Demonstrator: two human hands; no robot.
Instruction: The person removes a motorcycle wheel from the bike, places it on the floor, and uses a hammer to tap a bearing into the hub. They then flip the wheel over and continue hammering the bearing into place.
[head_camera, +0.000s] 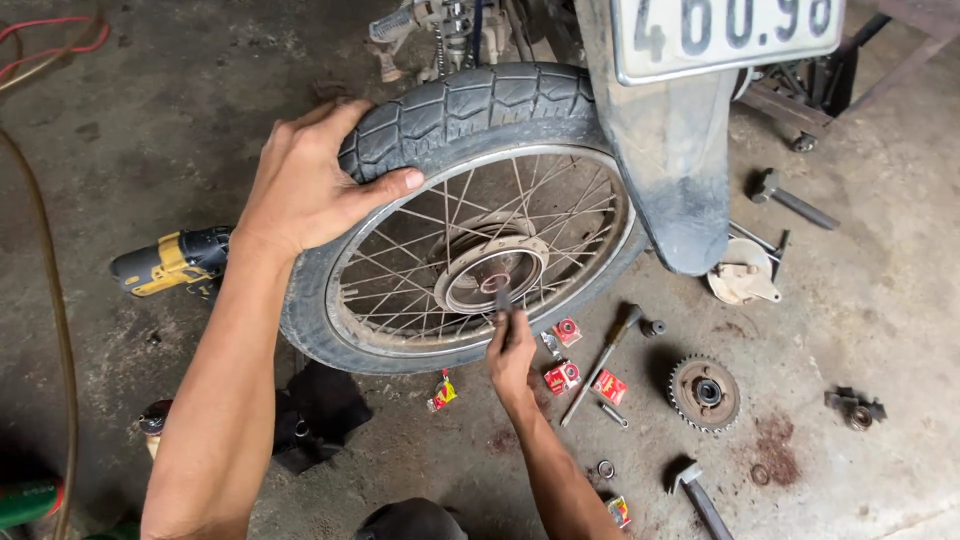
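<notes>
So the left hand (310, 185) had its fingers spread wide over the tyre (470, 105) at upper centre, thumb on the rim. The right hand (512, 350) pinched a small dark tool (503, 300) at the hub (492, 272), mid-frame, above little red boxes (563, 376) on the floor.

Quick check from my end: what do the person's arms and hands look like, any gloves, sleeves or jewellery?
Both arms are bare as far as the frame shows: no sleeves visible. The left hand and right hand wear no gloves, and I see no watch, ring or bracelet. The fingers look smudged with dark grime, most clearly on the right hand. Both forearms are slim and enter from the bottom edge.
</notes>
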